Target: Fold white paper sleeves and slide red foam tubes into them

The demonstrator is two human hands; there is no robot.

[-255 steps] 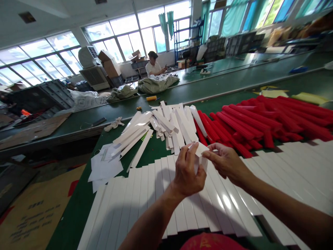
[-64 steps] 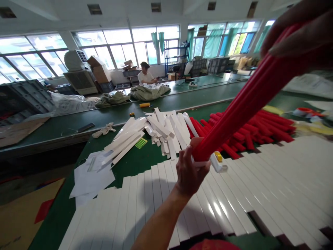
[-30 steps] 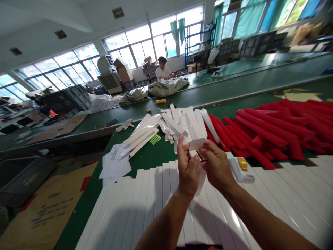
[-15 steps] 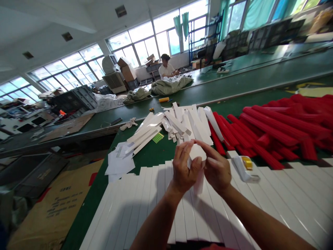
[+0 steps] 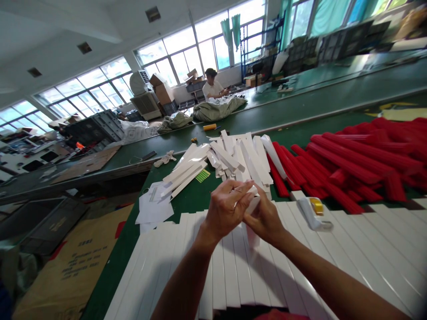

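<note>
Both hands meet in front of me at the upper end of a long narrow white carton. My left hand is closed, its thumb and fingers pinching the end flap. My right hand wraps around the carton's side just below that end. Fingers hide most of the carton's top, and its lower part points down toward me. Under the hands lies a row of white cartons placed side by side. A white tape dispenser with a yellow roll rests on them, right of my right hand.
Beyond the hands is a pile of white cartons. Red ribbed tubes are heaped at the right. Paper sheets and a green sticker sheet lie left on the green table. A person sits across the far bench.
My left hand has turned over the carton's end, covering the flap that showed before. My right hand has shifted slightly left and lower around the carton.
</note>
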